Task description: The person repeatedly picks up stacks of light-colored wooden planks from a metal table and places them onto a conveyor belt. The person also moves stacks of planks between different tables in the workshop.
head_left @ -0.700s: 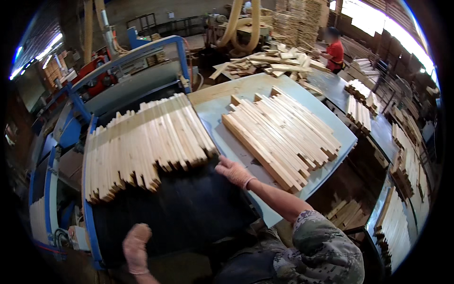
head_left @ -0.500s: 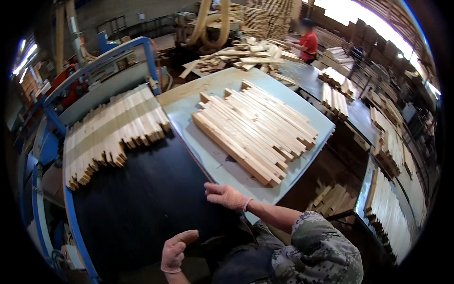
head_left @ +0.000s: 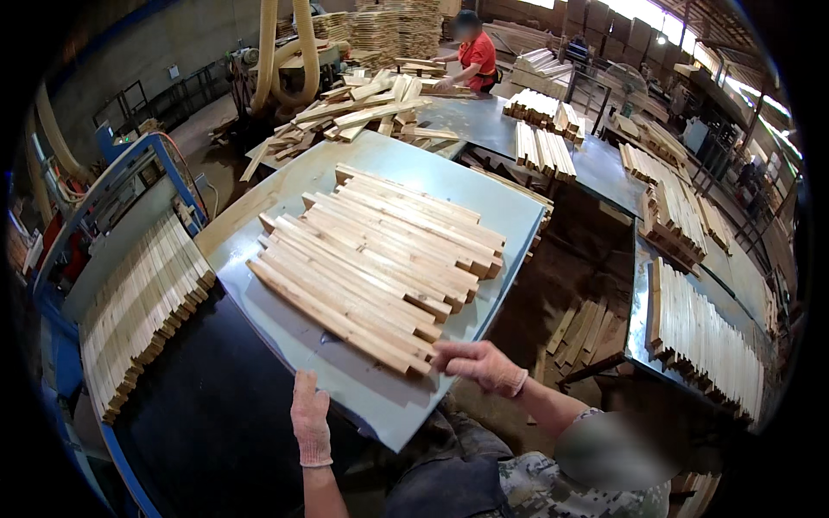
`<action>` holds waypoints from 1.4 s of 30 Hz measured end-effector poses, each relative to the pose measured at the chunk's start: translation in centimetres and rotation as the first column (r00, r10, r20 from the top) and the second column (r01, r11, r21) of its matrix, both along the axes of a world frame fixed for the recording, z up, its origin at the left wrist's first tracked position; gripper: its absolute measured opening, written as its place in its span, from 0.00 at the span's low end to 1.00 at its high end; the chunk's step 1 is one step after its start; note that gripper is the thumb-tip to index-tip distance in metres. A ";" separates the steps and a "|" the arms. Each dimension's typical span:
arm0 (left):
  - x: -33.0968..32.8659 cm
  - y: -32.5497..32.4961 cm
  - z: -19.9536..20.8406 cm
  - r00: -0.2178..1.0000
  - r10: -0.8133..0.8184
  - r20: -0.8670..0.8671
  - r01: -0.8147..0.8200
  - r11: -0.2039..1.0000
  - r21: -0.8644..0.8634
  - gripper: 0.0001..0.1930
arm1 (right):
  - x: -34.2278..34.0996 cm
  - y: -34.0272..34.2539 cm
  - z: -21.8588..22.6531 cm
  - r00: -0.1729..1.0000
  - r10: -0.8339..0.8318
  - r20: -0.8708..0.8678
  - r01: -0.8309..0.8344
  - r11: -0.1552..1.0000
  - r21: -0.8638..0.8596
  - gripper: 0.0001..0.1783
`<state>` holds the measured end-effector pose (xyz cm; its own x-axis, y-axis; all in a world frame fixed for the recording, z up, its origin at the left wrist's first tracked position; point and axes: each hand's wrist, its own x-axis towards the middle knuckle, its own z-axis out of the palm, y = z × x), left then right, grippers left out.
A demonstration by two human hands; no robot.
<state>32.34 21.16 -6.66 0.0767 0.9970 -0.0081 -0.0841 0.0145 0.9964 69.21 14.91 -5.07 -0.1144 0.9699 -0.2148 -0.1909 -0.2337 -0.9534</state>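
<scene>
Two hands at lower centre. My right hand (head_left: 480, 366) closes on the near end of the wooden slats (head_left: 380, 268). My left hand (head_left: 308, 417) lies flat, holding nothing, on the grey table (head_left: 380, 406).

Blurred over: face of the person in red (head_left: 477, 53) at the far table, and a patch on the camouflage sleeve (head_left: 596, 457). Hidden under the right hand (head_left: 480, 366): near corner of the slat stack (head_left: 380, 263). Swallowed by the dark fisheye rim: far ends of the slats on the belt (head_left: 138, 306). Too small to tell: distant stacked wood (head_left: 397, 26).
</scene>
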 end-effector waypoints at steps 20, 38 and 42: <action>3.7 12.8 -13.7 0.257 0.570 -0.781 0.018 0.805 0.593 0.26 | 19.4 32.7 3.1 0.354 0.028 0.935 -0.053 0.999 -0.010 0.34; 15.3 9.6 1.2 0.918 0.174 -0.356 -0.031 0.928 0.372 0.20 | 21.7 7.3 -1.8 0.618 -0.653 0.437 0.640 0.741 0.202 0.24; 17.3 6.5 3.1 0.940 -0.234 -0.249 0.296 0.922 0.252 0.22 | 17.6 -5.8 -11.0 0.193 -0.922 0.336 0.872 0.318 0.372 0.20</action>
<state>49.64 27.63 -3.53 0.3655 0.9034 0.2244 0.0951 -0.2761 0.9564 86.81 9.08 -16.12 0.9205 0.3663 0.1361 0.1879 -0.1096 -0.9761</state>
